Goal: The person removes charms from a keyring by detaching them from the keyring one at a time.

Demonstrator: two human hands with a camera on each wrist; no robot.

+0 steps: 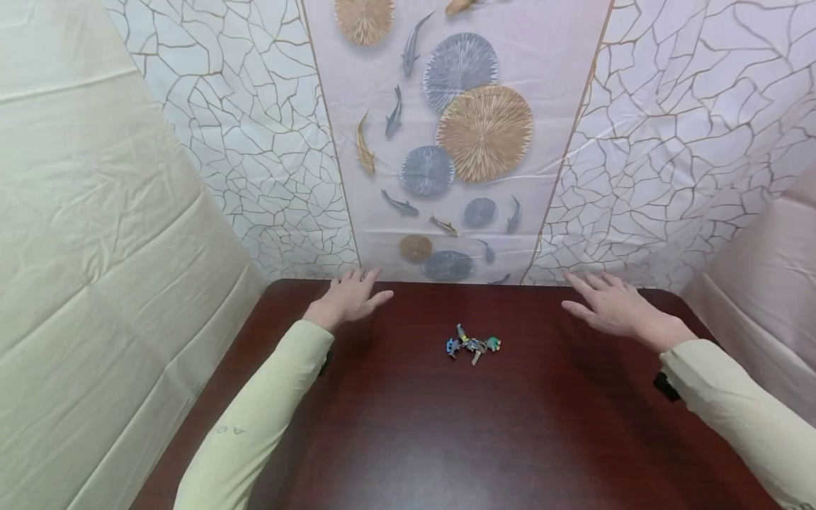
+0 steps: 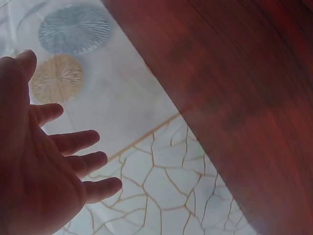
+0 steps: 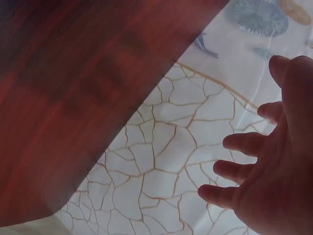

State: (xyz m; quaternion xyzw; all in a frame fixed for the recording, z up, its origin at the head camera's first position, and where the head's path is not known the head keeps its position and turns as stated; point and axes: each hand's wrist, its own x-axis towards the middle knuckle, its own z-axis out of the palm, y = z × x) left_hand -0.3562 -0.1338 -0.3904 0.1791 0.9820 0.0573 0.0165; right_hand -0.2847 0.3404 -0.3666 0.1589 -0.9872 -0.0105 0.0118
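Observation:
A small bunch of keys [image 1: 474, 346] with blue and green charms lies on the dark red-brown table [image 1: 408, 418], between the two hands and touched by neither. My left hand [image 1: 348, 297] is held above the far left part of the table, fingers spread and holding nothing. On the other side my right hand [image 1: 612, 306] hovers over the far right part, its fingers likewise spread. Both wrist views show bare palms, the left palm [image 2: 44, 181] and the right palm [image 3: 274, 181], with fingers apart. The keys do not appear in either wrist view.
A patterned cloth [image 1: 446, 234] with fish and round leaf shapes hangs behind the table's far edge. Pale creased cloth [image 1: 127, 283] closes the left side, and another cloth [image 1: 758, 283] the right. Dark bands [image 1: 667, 387] sit at the wrists.

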